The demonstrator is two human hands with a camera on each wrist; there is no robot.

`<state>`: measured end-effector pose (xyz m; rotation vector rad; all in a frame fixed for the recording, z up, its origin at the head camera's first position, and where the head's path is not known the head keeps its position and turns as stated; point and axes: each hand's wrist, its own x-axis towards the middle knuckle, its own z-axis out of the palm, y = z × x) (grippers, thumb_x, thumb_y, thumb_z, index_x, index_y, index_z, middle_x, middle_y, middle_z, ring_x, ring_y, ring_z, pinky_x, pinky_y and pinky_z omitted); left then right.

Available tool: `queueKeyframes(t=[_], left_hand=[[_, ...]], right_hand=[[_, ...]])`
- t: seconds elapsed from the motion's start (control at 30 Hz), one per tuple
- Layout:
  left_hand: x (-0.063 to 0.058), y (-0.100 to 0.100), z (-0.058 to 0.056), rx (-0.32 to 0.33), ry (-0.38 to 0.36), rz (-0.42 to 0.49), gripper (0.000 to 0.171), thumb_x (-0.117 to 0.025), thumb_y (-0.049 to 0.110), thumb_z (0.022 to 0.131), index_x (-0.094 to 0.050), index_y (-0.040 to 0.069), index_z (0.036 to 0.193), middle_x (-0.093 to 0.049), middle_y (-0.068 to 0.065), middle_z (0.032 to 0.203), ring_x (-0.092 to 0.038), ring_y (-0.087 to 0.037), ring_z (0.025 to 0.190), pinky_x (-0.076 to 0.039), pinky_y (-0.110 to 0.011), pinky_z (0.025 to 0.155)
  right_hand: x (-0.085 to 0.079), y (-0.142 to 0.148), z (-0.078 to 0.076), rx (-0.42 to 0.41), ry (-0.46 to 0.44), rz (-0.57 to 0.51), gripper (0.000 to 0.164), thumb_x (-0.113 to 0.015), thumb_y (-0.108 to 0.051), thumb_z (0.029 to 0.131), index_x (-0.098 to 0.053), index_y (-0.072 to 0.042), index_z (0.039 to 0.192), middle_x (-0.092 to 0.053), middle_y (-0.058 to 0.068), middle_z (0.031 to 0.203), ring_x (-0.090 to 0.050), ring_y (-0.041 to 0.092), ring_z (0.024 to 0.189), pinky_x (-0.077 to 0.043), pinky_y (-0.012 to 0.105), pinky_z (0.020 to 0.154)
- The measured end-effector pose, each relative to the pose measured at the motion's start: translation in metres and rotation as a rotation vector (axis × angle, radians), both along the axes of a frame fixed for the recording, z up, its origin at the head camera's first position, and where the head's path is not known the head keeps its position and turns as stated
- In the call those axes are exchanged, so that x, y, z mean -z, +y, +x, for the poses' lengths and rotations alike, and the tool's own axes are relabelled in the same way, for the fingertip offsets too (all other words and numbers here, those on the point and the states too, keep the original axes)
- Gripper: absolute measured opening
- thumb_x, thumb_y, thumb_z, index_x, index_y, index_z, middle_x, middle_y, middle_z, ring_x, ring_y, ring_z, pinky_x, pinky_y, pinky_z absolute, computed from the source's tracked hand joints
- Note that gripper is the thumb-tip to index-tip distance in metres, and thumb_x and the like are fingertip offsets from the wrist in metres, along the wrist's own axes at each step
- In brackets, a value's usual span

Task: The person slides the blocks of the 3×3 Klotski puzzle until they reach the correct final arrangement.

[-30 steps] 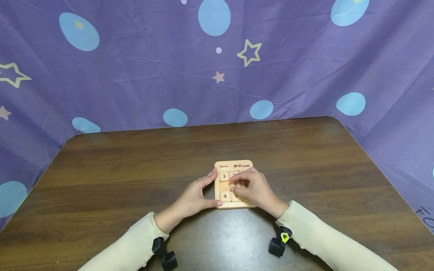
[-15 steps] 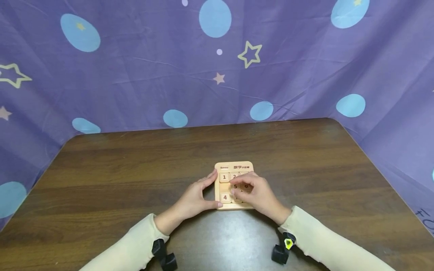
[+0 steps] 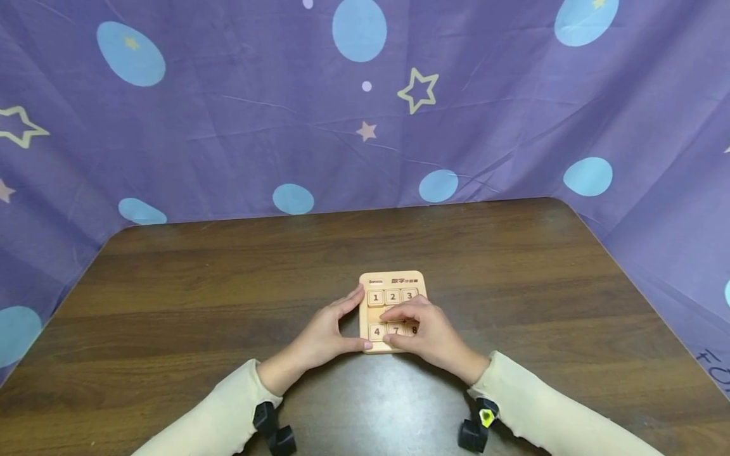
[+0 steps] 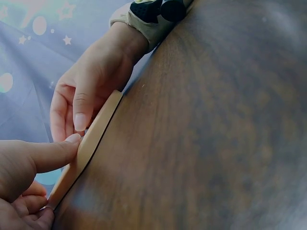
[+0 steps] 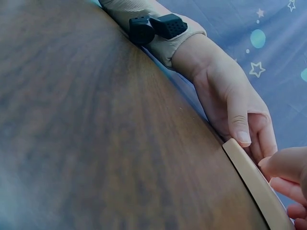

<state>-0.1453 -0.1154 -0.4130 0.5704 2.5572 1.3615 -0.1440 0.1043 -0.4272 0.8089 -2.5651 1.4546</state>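
Note:
A wooden number slide puzzle point(image 3: 393, 279) lies on the table, its top row reading 1, 2, 3. In the bottom row show 4, 7 and part of 8. The left cell of the middle row is bare wood; my right hand hides most of the rest of that row. My left hand point(image 3: 320, 335) holds the puzzle's left side, thumb at the lower corner and fingers along the upper edge. Over the right part of the tiles bends my right hand point(image 3: 436, 329), index fingertip at the bare cell and thumb tip at the 4 and 7 tiles, with a gap between them.
Brown wood-grain table point(image 3: 228, 266) spreads around the puzzle. Behind it hangs a purple curtain point(image 3: 256, 126) with blue dots and stars. A black wrist camera point(image 3: 275, 429) sits below the left sleeve, another camera point(image 3: 476, 430) below the right.
My right hand has shifted down the puzzle, its thumb now lower near the bottom row. Tiles 3 and 8 have come into sight, while 5 has become covered. The left hand keeps its hold.

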Motion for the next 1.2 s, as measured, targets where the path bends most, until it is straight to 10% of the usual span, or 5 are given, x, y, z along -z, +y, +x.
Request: queueKeyframes(t=[1.2], left_hand=[[0.000, 0.000, -0.001, -0.001, 0.004, -0.003, 0.088, -0.083, 0.019, 0.070, -0.037, 0.001, 0.142, -0.030, -0.007, 0.151, -0.028, -0.029, 0.138, -0.021, -0.047, 0.113]], right_hand=[[-0.010, -0.010, -0.015, 0.038, -0.062, 0.080, 0.023, -0.080, -0.012, 0.068, -0.074, -0.011, 0.091, -0.057, -0.004, 0.073, -0.047, 0.010, 0.069, -0.042, 0.021, 0.062]])
